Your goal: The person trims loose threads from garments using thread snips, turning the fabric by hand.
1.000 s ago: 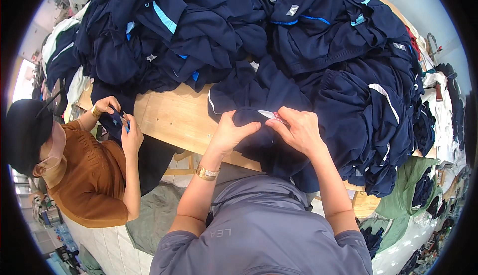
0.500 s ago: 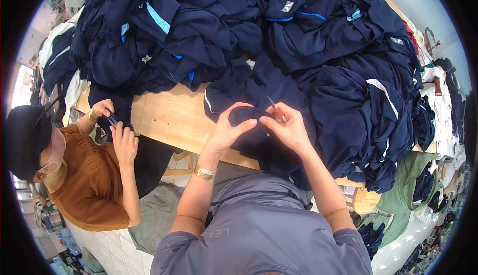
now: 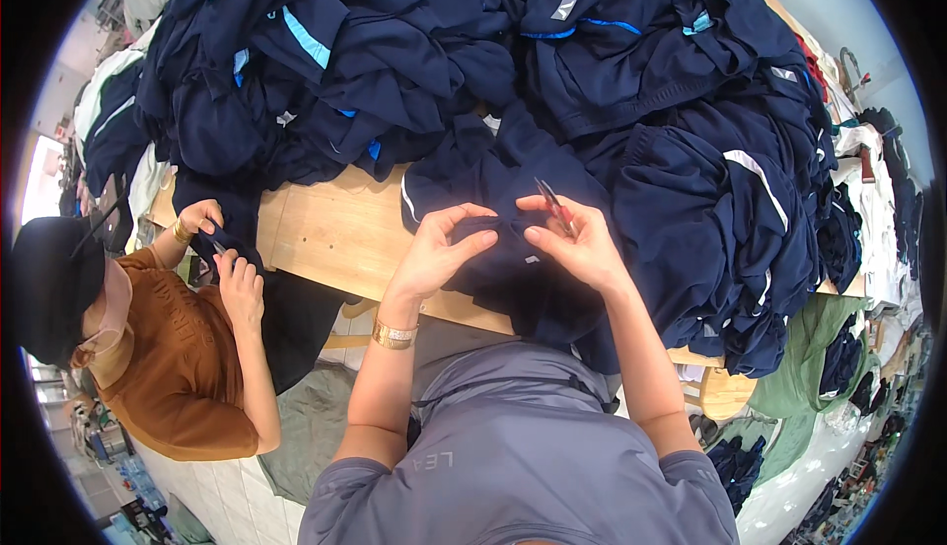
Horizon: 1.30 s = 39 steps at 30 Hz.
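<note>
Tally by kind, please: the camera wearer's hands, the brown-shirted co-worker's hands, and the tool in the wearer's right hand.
Wearer's hands (left hand, right hand): 2
Co-worker's hands: 2
Red-handled tool: 1
Total: 5

A person (image 3: 148, 358) in a brown shirt (image 3: 187, 402) was at the near left edge of the table (image 3: 321, 234), while a wooden stool (image 3: 727, 394) and a green sheet (image 3: 804, 363) were by its near right corner.
</note>
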Each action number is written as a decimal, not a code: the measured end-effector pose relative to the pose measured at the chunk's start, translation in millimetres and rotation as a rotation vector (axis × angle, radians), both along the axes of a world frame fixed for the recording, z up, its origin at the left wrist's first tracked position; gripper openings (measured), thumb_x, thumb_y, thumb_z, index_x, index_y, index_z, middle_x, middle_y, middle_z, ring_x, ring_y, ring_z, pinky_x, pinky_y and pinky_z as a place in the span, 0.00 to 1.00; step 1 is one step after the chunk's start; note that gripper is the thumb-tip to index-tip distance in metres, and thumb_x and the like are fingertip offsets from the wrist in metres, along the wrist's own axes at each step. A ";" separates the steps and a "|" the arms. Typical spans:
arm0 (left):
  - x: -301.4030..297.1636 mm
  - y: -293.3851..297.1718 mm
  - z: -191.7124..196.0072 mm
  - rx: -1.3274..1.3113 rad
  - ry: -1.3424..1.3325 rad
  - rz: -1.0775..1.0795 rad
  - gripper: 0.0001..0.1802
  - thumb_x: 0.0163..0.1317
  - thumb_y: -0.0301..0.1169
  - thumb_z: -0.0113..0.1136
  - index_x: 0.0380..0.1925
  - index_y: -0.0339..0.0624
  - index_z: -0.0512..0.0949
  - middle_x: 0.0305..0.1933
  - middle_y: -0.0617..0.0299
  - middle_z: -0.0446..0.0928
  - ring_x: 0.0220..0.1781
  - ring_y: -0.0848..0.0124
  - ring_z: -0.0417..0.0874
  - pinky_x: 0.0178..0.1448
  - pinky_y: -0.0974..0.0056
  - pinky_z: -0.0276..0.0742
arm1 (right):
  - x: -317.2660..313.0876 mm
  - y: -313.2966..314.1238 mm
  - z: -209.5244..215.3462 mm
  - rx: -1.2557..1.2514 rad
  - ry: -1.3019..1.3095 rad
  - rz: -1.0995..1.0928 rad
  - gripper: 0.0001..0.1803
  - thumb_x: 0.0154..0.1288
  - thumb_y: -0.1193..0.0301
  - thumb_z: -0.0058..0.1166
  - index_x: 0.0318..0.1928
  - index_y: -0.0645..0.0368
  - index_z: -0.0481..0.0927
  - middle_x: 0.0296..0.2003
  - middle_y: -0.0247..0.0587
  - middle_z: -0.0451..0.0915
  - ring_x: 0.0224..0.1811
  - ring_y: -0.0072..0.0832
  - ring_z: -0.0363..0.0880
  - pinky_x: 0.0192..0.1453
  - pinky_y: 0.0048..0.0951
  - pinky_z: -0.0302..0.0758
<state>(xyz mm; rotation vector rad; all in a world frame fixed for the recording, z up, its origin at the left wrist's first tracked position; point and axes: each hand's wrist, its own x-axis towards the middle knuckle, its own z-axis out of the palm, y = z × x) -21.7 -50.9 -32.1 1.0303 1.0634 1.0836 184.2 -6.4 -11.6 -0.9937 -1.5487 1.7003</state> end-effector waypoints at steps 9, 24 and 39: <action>4.2 3.4 4.4 0.196 0.072 -0.011 0.16 0.57 0.27 0.62 0.46 0.36 0.75 0.44 0.63 0.77 0.48 0.75 0.75 0.54 0.71 0.69 | -8.0 -2.9 -13.6 0.130 -0.062 -0.186 0.09 0.57 0.72 0.61 0.35 0.63 0.77 0.18 0.21 0.64 0.20 0.09 0.55 0.24 0.16 0.53; 0.1 11.6 0.2 0.068 -0.045 -0.035 0.11 0.59 0.26 0.61 0.41 0.33 0.76 0.38 0.65 0.79 0.39 0.81 0.76 0.44 0.75 0.73 | -4.2 -5.3 -22.6 0.009 -0.040 -0.216 0.11 0.59 0.68 0.61 0.37 0.63 0.80 0.17 0.20 0.67 0.15 0.08 0.58 0.18 0.16 0.53; 9.2 8.9 -3.8 -0.062 -0.143 0.064 0.14 0.59 0.27 0.59 0.45 0.36 0.76 0.43 0.63 0.77 0.45 0.80 0.74 0.50 0.75 0.70 | -19.3 -12.6 -10.6 0.369 -0.227 -0.192 0.19 0.49 0.65 0.68 0.35 0.65 0.76 0.21 0.28 0.72 0.21 0.13 0.61 0.24 0.20 0.62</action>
